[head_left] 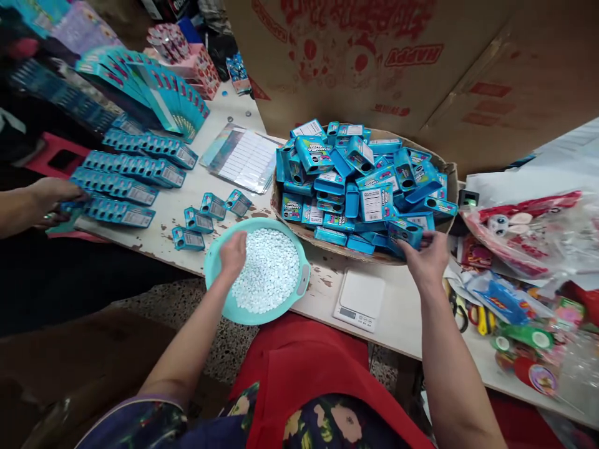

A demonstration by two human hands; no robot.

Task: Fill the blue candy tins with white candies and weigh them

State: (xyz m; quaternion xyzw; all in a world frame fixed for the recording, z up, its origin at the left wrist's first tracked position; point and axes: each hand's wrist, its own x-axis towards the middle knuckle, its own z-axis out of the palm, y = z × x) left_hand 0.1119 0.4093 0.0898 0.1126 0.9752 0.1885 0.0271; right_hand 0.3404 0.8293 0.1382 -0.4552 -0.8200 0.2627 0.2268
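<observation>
My left hand is at the left side of a turquoise bowl filled with small white pellets. Its fingers are curled closed, and whatever they hold is hidden. At the front right of a cardboard carton, my right hand has thumb and fingers around a small blue box with a round hole in its end. The carton is heaped with similar blue boxes. Several more small boxes stand on the table just left of the bowl.
A white digital scale lies right of the bowl. Label sheets lie behind it. Rows of blue boxes stand at left, beside another person's hand. Scissors and tape clutter the right. A large carton blocks the back.
</observation>
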